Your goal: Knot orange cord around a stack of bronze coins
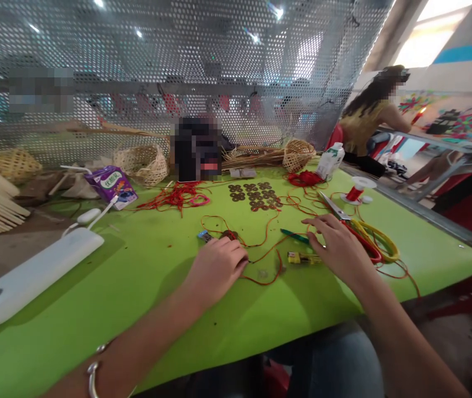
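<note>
l hand [218, 266], ctr of green table [136, 298]: fingers curled tight on red cord [265, 281], which loops off at its 3 o'clock. yellow lighter [302, 257] btwn hands. r hand [337, 246] flat, fingers spread, gripping nothing; scissors [334, 207] at its 12 o'clock.

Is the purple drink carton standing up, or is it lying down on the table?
Lying down. The purple carton rests flat at the far edge of the green table, with its printed front facing up.
</note>
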A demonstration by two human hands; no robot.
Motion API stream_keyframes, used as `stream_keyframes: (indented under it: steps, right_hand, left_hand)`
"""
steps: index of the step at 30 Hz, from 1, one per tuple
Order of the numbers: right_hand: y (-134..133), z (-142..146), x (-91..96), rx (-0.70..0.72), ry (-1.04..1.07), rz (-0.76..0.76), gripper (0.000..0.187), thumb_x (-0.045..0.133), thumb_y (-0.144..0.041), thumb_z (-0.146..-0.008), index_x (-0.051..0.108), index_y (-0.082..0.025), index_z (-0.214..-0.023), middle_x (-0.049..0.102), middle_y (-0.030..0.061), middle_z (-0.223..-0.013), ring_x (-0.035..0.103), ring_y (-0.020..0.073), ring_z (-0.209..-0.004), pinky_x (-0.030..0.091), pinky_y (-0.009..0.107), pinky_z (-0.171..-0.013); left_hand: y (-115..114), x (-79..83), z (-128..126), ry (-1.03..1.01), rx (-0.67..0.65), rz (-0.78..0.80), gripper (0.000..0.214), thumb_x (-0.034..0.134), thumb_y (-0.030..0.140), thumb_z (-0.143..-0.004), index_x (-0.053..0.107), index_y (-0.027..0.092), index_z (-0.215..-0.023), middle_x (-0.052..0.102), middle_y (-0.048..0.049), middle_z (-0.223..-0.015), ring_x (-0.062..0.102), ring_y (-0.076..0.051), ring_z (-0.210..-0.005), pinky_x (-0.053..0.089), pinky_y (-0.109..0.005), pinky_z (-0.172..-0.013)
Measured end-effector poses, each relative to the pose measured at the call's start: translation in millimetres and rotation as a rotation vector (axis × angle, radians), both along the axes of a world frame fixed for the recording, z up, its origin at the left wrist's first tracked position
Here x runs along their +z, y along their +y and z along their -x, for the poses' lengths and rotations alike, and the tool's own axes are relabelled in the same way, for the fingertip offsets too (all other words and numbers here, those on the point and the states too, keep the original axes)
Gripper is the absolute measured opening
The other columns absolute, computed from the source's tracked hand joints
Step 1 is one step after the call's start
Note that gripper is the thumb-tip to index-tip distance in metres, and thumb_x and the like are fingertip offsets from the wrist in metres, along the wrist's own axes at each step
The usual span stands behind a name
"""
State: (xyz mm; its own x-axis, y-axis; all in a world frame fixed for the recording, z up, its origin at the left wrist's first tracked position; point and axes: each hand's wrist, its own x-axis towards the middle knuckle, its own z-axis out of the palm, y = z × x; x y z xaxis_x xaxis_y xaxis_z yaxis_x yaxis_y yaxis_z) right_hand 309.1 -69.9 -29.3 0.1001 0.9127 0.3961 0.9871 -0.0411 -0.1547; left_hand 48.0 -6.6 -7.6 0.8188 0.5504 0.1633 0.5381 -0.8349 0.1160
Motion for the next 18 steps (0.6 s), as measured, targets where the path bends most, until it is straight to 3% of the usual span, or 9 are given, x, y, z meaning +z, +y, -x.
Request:
stream_keyframes:
  steps: [8, 18]
  right_hand:
    - [3, -6, 4.4, 0.087, 0.179, 0.099, 0.021, 0.052, -0.022, -0.082, 0.063, -0.02, -0.1, 0.063, 0.0072, -0.094, 0.063, 0.0164, -0.059, 0.05, 0.032, -0.066]
    - [5, 3, 13.4, 0.127, 0.202, 0.191, 0.028, 0.057, -0.018, -0.076, 0.063, -0.019, -0.104, 0.064, 0.004, -0.082, 0.062, 0.0165, -0.062, 0.047, 0.028, -0.061]
  left_hand:
    - [-4, 0.2, -4, -0.071, 0.034, 0.05, 0.01, 0.055, 0.015, -0.085, 0.064, 0.015, -0.081, 0.068, -0.0059, -0.081, 0.061, -0.022, -0.078, 0.048, -0.035, -0.071]
    - [-6, 0.5, -5, -0.093, 0.107, 0.131, 0.008, 0.058, 0.016, -0.085, 0.066, 0.015, -0.082, 0.068, -0.0047, -0.081, 0.061, -0.021, -0.079, 0.049, -0.033, -0.069]
